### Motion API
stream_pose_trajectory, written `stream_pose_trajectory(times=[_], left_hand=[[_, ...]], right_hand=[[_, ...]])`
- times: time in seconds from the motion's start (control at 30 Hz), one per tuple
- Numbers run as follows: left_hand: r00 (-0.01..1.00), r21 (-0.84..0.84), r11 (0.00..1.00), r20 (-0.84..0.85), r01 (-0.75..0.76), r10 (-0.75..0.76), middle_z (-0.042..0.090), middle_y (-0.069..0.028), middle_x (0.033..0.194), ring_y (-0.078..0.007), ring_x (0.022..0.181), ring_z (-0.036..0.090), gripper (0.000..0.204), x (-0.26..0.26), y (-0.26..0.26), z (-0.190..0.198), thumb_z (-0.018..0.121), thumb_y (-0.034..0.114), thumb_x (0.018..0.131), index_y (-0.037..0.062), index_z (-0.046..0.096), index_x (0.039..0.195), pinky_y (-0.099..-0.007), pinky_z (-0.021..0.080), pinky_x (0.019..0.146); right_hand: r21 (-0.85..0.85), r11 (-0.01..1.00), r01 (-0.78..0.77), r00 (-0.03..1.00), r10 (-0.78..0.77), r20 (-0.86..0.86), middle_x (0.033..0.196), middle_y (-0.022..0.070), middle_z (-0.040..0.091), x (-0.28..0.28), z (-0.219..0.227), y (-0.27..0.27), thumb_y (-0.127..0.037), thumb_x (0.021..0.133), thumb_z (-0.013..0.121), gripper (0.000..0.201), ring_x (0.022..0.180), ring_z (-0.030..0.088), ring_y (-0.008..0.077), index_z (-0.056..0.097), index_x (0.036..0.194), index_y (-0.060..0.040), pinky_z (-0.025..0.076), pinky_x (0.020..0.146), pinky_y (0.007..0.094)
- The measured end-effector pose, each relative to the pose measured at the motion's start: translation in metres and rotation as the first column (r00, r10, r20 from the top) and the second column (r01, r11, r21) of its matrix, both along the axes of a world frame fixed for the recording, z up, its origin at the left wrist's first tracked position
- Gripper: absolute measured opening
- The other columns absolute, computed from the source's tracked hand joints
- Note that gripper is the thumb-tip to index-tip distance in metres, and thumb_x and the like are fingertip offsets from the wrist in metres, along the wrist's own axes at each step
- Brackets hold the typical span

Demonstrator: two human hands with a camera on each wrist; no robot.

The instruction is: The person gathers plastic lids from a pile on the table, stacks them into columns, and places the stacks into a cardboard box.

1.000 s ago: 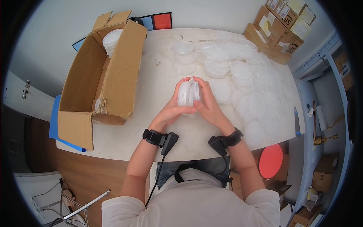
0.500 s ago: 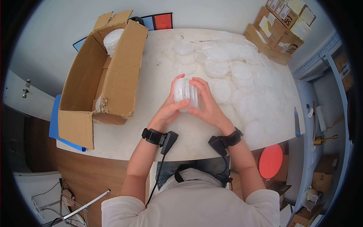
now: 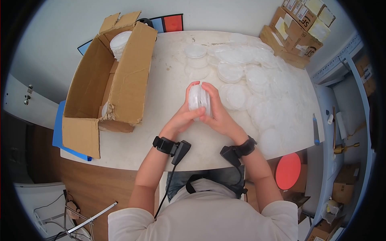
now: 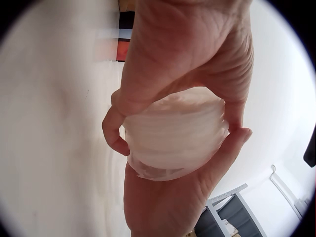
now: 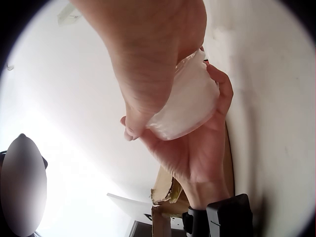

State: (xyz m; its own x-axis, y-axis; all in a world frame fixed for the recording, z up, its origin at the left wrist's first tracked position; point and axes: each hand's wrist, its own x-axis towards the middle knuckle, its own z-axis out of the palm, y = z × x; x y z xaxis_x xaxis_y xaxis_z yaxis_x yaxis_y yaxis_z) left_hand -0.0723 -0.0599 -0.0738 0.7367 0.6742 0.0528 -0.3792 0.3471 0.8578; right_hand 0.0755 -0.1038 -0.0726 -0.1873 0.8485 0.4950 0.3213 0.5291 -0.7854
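Between both hands is a stack of round, clear plastic lid-like discs, standing on edge with their faces toward the palms. My left hand grips the left side, fingers over the far rim and thumb along the near rim. On the other side my right hand holds it the same way, its thumb close to the left thumb. In the left wrist view the discs look milky and layered, cupped by both palms. The right wrist view shows the stack partly hidden behind the right hand.
Many similar clear discs lie in overlapping piles over the right of the white table. A long open cardboard box at left holds a stack of white discs. Shipping boxes stand at the back right; a blue-handled tool lies at the right edge.
Half a second ago the stack shifted left and its discs looked spread, with the right hand loosened. Now the hands have come closer together and the discs sit tighter between them.
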Motion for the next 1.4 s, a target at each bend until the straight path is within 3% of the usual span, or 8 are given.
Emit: stream_pose_trajectory(times=[0.2, 0.37, 0.6, 0.67, 0.87, 1.1, 1.27, 1.4], left_hand=[[0.999, -0.058, 0.998, 0.007, 0.033, -0.033, 0.024, -0.0079, 0.133, -0.0242, 0.125, 0.027, 0.085, 0.003, -0.006, -0.004, 0.063, 0.033, 0.080, 0.0272, 0.001, 0.138, -0.0395, 0.030, 0.098], [0.997, -0.226, 0.974, 0.077, -0.007, 0.025, 0.031, -0.0067, 0.133, -0.0223, 0.121, 0.035, 0.069, 0.002, -0.008, 0.010, 0.054, 0.037, 0.085, 0.0248, 0.011, 0.139, -0.0380, 0.035, 0.097], [0.990, -0.200, 0.978, 0.141, 0.049, -0.021, 0.025, -0.0076, 0.137, -0.0257, 0.125, 0.028, 0.068, -0.003, -0.006, 0.006, 0.054, 0.034, 0.085, 0.0242, 0.012, 0.139, -0.0413, 0.030, 0.100], [0.973, -0.268, 0.960, 0.229, 0.081, -0.018, 0.027, -0.0090, 0.137, -0.0269, 0.125, 0.030, 0.068, -0.005, -0.005, 0.009, 0.054, 0.029, 0.084, 0.0212, 0.014, 0.139, -0.0430, 0.032, 0.099], [0.971, -0.227, 0.970, 0.236, 0.084, -0.029, 0.027, -0.0104, 0.136, -0.0285, 0.122, 0.033, 0.072, -0.006, -0.007, 0.016, 0.052, 0.015, 0.077, 0.0184, 0.014, 0.139, -0.0465, 0.037, 0.096], [0.991, -0.205, 0.979, 0.129, -0.008, 0.035, 0.030, -0.0104, 0.134, -0.0281, 0.122, 0.032, 0.073, -0.003, -0.006, 0.011, 0.055, 0.017, 0.073, 0.0185, 0.019, 0.137, -0.0451, 0.034, 0.097], [0.962, 0.177, 0.962, -0.141, -0.208, 0.234, 0.023, -0.0115, 0.132, -0.0261, 0.123, 0.028, 0.080, 0.012, -0.011, 0.011, 0.059, 0.020, 0.079, 0.0198, 0.004, 0.137, -0.0383, 0.029, 0.098], [0.965, 0.189, 0.960, -0.122, -0.206, 0.231, 0.021, -0.0093, 0.135, -0.0239, 0.126, 0.025, 0.082, 0.013, -0.013, 0.010, 0.058, 0.022, 0.079, 0.0210, 0.002, 0.139, -0.0394, 0.023, 0.102]], right_hand=[[-0.033, 0.999, -0.019, 0.999, 0.020, 0.032, 0.132, 0.0165, 0.024, 0.000, -0.003, 0.000, -0.033, 0.068, 0.072, 0.084, 0.123, 0.027, 0.0326, 0.025, 0.131, -0.0069, 0.026, 0.101, 0.0424], [-0.202, 0.979, -0.031, 0.953, -0.032, -0.301, 0.128, 0.0124, 0.029, 0.007, 0.002, 0.000, -0.029, 0.063, 0.076, 0.083, 0.120, 0.030, 0.0284, 0.029, 0.129, -0.0080, 0.029, 0.099, 0.0399], [-0.117, 0.993, 0.015, 0.985, -0.035, -0.168, 0.125, 0.0115, 0.033, 0.006, 0.007, -0.003, -0.024, 0.064, 0.076, 0.082, 0.119, 0.034, 0.0248, 0.029, 0.129, -0.0084, 0.030, 0.098, 0.0380], [-0.175, 0.980, -0.097, 0.910, 0.016, -0.415, 0.126, 0.0113, 0.035, 0.006, 0.012, -0.006, -0.020, 0.068, 0.070, 0.076, 0.119, 0.034, 0.0233, 0.027, 0.130, -0.0087, 0.029, 0.099, 0.0367], [-0.174, 0.971, -0.165, 0.840, 0.045, -0.541, 0.130, 0.0115, 0.033, 0.013, 0.010, -0.004, -0.022, 0.077, 0.054, 0.066, 0.123, 0.032, 0.0230, 0.022, 0.133, -0.0074, 0.024, 0.102, 0.0354], [-0.124, 0.981, -0.148, 0.888, 0.077, -0.454, 0.133, 0.0123, 0.027, 0.010, 0.008, -0.008, -0.028, 0.077, 0.052, 0.071, 0.126, 0.025, 0.0241, 0.018, 0.136, -0.0065, 0.020, 0.103, 0.0369], [-0.136, 0.983, -0.125, 0.955, 0.082, -0.286, 0.136, 0.0130, 0.021, 0.000, 0.006, -0.008, -0.028, 0.077, 0.052, 0.074, 0.128, 0.019, 0.0259, 0.015, 0.135, -0.0029, 0.016, 0.104, 0.0385], [-0.113, 0.987, -0.112, 0.963, 0.080, -0.259, 0.136, 0.0132, 0.020, -0.005, 0.002, -0.008, -0.029, 0.079, 0.051, 0.073, 0.128, 0.018, 0.0264, 0.014, 0.135, -0.0023, 0.016, 0.105, 0.0381]])
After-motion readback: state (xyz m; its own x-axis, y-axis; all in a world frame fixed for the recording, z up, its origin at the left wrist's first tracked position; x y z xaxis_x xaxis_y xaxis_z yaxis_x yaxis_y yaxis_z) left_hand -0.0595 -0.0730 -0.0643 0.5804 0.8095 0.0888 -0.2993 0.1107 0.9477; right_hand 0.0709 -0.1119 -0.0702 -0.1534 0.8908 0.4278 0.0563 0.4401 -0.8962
